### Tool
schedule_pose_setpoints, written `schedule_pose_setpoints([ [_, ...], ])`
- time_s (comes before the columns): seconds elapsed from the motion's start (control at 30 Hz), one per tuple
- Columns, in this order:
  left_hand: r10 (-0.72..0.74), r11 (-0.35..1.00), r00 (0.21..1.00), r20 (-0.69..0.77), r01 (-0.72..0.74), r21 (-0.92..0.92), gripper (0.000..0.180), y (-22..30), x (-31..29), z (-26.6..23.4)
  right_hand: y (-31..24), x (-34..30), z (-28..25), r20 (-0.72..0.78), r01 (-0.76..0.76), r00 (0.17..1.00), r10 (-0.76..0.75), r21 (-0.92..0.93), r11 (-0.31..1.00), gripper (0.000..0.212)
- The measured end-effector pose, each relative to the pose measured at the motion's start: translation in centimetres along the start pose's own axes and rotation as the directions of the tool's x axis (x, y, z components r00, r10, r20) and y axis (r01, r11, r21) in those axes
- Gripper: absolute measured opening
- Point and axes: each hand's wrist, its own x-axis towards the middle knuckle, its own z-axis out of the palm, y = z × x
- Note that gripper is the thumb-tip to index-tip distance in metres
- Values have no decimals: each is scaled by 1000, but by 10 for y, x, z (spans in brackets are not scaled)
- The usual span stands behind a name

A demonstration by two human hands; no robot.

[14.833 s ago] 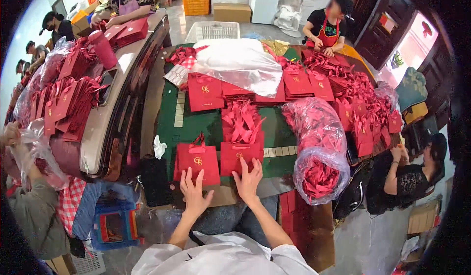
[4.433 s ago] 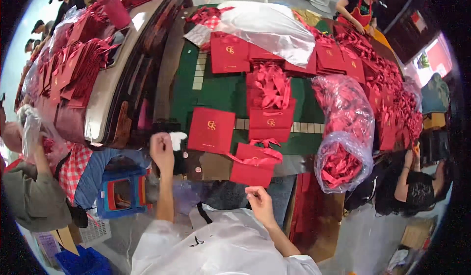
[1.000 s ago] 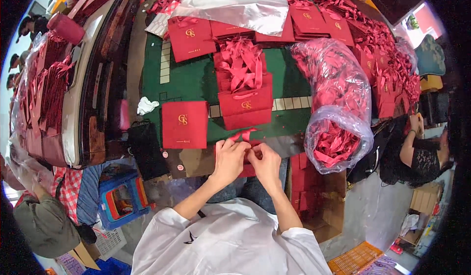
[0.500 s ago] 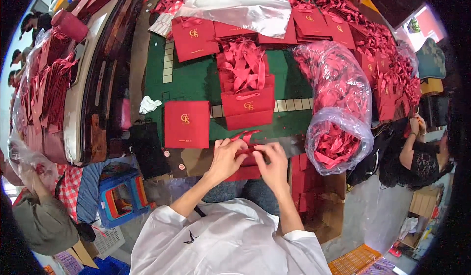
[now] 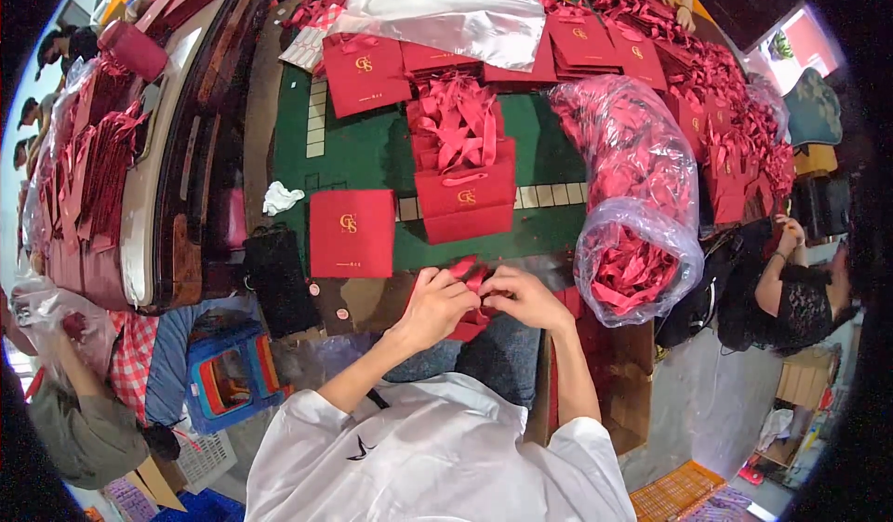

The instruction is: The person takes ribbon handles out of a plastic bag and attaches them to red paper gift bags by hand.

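Note:
In front of my body, at the near table edge, both hands work on a red paper bag [image 5: 471, 327] with a red ribbon [image 5: 467, 269]. My left hand [image 5: 435, 306] is closed round the ribbon and the bag's upper edge. Close beside it, my right hand [image 5: 526, 299] has its fingers bent in a pinch on the ribbon. The fingers hide most of the bag. Just beyond lies a red bag stack [image 5: 465, 204] with loose ribbons [image 5: 456, 127] piled on it. Flat to the left is another red bag [image 5: 352, 234] with a gold print.
A clear plastic sack [image 5: 642, 206] full of red ribbons lies at right on the green table top [image 5: 363, 164]. More red bags [image 5: 366, 73] and a white plastic sheet [image 5: 446, 10] stretch along the back. Blue stools [image 5: 228, 373] stand at left. Co-workers sit on both sides.
My right hand has turned and its elbow has swung outward, with the fingers now nearer the left hand. The bag between my hands has tilted. A co-worker's hands show more at the far right.

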Motion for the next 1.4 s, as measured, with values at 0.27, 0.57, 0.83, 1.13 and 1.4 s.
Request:
schedule_pose_setpoints([
  [0.27,10,999,1000,-22,-11,-35,17,-1,4,-1,3,3,0,52,-3,999,5,-35,999,9],
  [0.57,-75,980,997,9,76,-183,13,-3,2,-7,6,0,0,-162,-70,971,173,503,861,11],
  [0.83,-41,974,999,-7,39,-224,15,-6,2,-5,-9,1,4,12,106,994,-106,-44,993,10],
  [1.13,-37,971,997,65,52,-235,15,-12,6,-4,7,12,14,-125,16,992,-9,54,998,12],
  [1.4,-155,963,987,49,162,-217,16,-6,20,-8,10,9,19,-442,-41,871,216,373,927,15],
])
